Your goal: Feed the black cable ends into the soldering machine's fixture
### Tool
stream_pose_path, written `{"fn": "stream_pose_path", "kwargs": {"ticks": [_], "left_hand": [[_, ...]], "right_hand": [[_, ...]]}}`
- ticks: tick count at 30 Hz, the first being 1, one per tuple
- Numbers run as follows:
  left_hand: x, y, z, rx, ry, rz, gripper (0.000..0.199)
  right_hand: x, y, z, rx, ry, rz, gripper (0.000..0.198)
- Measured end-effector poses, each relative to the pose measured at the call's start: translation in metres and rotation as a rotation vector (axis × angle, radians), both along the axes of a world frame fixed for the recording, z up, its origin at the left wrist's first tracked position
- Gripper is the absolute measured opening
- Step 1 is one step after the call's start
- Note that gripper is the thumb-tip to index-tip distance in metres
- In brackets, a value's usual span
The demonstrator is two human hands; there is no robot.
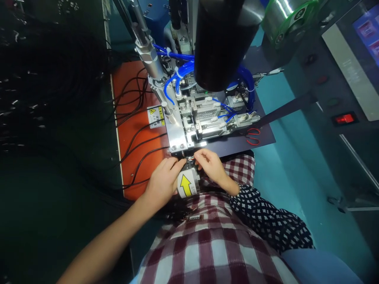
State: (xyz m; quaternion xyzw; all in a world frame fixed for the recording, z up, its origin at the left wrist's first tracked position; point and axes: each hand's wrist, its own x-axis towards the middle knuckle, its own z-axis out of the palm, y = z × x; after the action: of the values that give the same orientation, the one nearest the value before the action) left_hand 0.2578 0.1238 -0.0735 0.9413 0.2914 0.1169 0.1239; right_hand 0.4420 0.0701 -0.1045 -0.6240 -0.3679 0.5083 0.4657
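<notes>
Thin coloured wires (191,158) show between my hands at the near end of a metal machine fixture (178,136). My right hand (211,166) pinches the wire ends between thumb and fingers. Beside it, my left hand (163,179) is closed, its thumb and fingertips pressed together at the other side of the wires. What the left fingers hold is hidden. Just below the wires is a white label with a yellow arrow (186,184), partly beside the left hand.
Black cables (134,152) run across an orange board (126,138) on the left. Blue air tubes (185,71) and a black cylinder (219,51) rise over the machine. Red-handled scissors (253,137) lie at right. A wire spool (287,19) and a control panel (352,71) stand further right.
</notes>
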Motion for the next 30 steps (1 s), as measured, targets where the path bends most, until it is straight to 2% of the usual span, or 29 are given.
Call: {"fn": "stream_pose_path", "kwargs": {"ticks": [2, 7, 9, 16, 20, 25, 30], "left_hand": [[0.000, 0.000, -0.001, -0.005, -0.007, 0.006, 0.035], [-0.001, 0.001, -0.001, -0.024, -0.022, 0.015, 0.035], [-0.001, 0.002, -0.001, -0.037, -0.019, 0.023, 0.035], [-0.001, 0.000, -0.001, -0.094, 0.002, 0.038, 0.036], [-0.002, 0.000, -0.002, -0.103, -0.015, 0.036, 0.036], [-0.003, 0.000, -0.002, -0.108, -0.004, 0.020, 0.036], [0.001, 0.000, 0.000, -0.080, 0.055, 0.016, 0.036]], "right_hand": [[-0.002, 0.002, 0.000, -0.022, 0.022, 0.000, 0.025], [-0.006, 0.006, -0.003, -0.070, 0.362, 0.002, 0.027], [-0.006, 0.006, -0.005, -0.082, 0.425, -0.001, 0.028], [-0.009, 0.003, -0.010, -0.050, 0.354, -0.003, 0.032], [-0.009, 0.003, -0.010, -0.012, 0.325, -0.020, 0.026], [-0.009, 0.002, -0.009, 0.037, 0.161, -0.017, 0.021], [-0.006, 0.004, -0.009, -0.014, 0.278, 0.021, 0.026]]}}
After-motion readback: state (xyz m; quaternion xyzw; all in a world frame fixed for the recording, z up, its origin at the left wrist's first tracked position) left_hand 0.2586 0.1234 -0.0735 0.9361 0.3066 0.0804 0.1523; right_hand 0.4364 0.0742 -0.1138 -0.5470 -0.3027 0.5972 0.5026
